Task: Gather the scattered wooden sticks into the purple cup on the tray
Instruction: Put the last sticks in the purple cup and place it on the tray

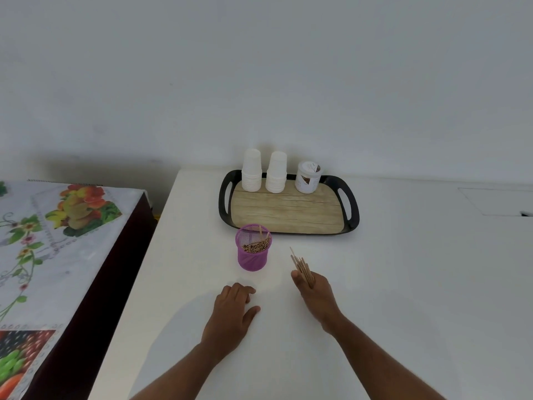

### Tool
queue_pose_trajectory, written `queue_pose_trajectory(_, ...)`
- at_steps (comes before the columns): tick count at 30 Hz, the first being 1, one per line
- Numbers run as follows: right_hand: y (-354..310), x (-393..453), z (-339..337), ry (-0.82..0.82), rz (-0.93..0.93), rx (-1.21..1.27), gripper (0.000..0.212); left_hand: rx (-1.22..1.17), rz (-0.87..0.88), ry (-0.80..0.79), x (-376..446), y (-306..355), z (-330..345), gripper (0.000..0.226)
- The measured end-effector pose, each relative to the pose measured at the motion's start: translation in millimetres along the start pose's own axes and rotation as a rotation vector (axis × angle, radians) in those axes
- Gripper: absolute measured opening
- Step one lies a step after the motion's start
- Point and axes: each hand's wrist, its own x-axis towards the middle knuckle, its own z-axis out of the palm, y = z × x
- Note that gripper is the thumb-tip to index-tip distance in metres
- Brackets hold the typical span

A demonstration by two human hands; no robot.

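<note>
A purple mesh cup (253,256) stands on the white table just in front of the tray (288,210), not on it. Many wooden sticks fill the cup, and two lean against its rim. My right hand (315,298) is closed around a bundle of wooden sticks (301,265) whose ends fan out up and to the left, a short way right of the cup. My left hand (233,308) rests flat on the table below the cup, fingers slightly curled, holding nothing.
On the black-rimmed wood-look tray stand two stacks of white paper cups (264,174) and a white jar (308,177) along its back edge. A lower table with a fruit-print cloth (52,241) lies to the left across a dark gap. A wall rises behind.
</note>
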Motion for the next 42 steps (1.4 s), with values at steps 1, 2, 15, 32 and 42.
queue_pose_trajectory(1,-3.8,-0.8,0.0,-0.004,0.031,0.058,0.054,0.010,-0.004,0.003,0.0,1.0,1.0,0.025)
queue_pose_trajectory(2,-7.6,-1.7,0.4,-0.003,0.066,0.126,0.055,0.019,-0.021,0.005,-0.5,2.9,2.8,0.024)
queue_pose_trajectory(15,-112.3,-10.7,-6.1,0.069,-0.004,0.983,0.054,-1.708,-1.034,-0.224,56.9,111.5,-5.0,0.055)
queue_pose_trajectory(32,-101.9,-9.8,0.5,0.088,-0.120,0.918,0.039,-1.921,-0.982,-0.288,86.8,120.8,-15.4,0.062)
queue_pose_trajectory(42,-95.2,-12.6,14.7,0.136,-0.174,0.614,0.044,-1.921,-1.024,-0.260,100.9,126.8,-13.1,0.039)
